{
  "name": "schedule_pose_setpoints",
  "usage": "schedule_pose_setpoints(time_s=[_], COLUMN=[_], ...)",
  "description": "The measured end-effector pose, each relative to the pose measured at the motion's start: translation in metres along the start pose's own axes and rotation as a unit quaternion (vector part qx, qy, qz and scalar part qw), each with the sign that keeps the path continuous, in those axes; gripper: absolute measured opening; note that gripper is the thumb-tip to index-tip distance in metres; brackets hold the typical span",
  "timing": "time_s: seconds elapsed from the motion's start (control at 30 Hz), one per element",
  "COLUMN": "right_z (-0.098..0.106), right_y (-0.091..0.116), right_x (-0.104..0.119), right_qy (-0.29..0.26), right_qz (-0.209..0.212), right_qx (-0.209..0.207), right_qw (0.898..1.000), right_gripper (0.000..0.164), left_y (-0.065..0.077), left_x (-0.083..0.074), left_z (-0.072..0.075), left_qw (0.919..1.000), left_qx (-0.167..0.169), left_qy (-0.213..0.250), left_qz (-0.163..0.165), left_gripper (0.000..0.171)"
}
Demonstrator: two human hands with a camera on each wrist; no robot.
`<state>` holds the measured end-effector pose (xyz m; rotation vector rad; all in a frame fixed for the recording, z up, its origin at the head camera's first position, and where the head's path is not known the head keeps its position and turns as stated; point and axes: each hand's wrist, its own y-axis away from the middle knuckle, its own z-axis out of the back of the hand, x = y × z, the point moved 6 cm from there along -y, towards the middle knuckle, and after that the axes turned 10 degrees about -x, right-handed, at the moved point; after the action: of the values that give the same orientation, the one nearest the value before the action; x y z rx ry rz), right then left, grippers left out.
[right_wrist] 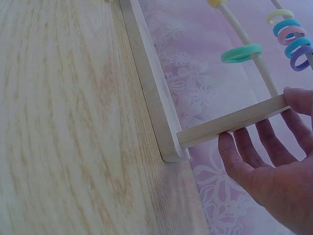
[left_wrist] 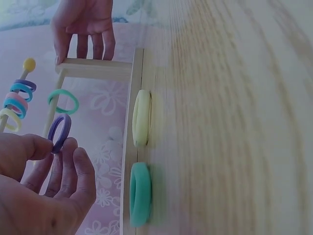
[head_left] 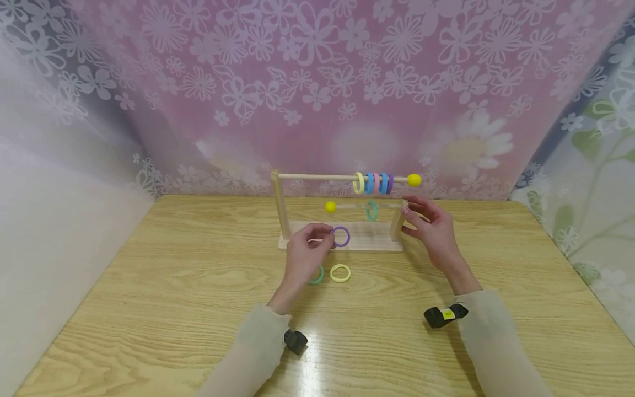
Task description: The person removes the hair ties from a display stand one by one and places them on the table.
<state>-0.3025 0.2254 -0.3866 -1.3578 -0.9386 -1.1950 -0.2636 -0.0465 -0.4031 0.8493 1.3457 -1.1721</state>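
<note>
Between thumb and fingertips my left hand (head_left: 308,248) pinches a purple ring (head_left: 340,236), held in front of the wooden rack (head_left: 347,244). My right hand (head_left: 434,229) grips the rack's short right post (right_wrist: 234,120), thumb at its top and fingers along its outer side. A green ring (head_left: 371,210) hangs on the lower rod, whose free end carries a yellow ball (head_left: 331,206). On the upper rod hang several rings, among them a yellow ring (head_left: 358,183), a pink ring (head_left: 376,183) and another purple ring (head_left: 390,184).
On the wooden table (head_left: 173,286), a yellow ring (head_left: 340,273) and a green ring (left_wrist: 141,194) lie in front of the rack; my left hand partly covers the green one in the head view. A flowered curtain (head_left: 317,110) hangs behind. The upper rod ends in a yellow ball (head_left: 414,180).
</note>
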Motion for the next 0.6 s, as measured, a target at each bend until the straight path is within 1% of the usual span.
schedule_pose_setpoints(time_s=[0.1, 0.3, 0.5, 0.6], right_z=[0.0, 0.0, 0.0, 0.0], right_y=[0.0, 0.0, 0.0, 0.0], right_x=[0.0, -0.001, -0.001, -0.001], right_qy=[0.003, 0.009, 0.006, 0.006], right_qz=[0.002, 0.003, 0.0, -0.001], right_qx=[0.0, 0.0, -0.001, -0.003], right_qw=[1.0, 1.0, 1.0, 1.0], right_gripper=[0.052, 0.049, 0.05, 0.047], left_y=[0.002, 0.005, 0.006, 0.007], left_x=[0.0, 0.0, 0.004, 0.005], left_z=[-0.003, -0.008, -0.015, -0.019], left_qw=[0.9999, 0.9986, 0.9968, 0.9955], left_qx=[0.015, 0.034, 0.068, 0.084], left_qy=[-0.004, -0.039, -0.039, -0.039], left_qz=[0.005, 0.003, 0.013, 0.02], left_gripper=[0.015, 0.015, 0.016, 0.016])
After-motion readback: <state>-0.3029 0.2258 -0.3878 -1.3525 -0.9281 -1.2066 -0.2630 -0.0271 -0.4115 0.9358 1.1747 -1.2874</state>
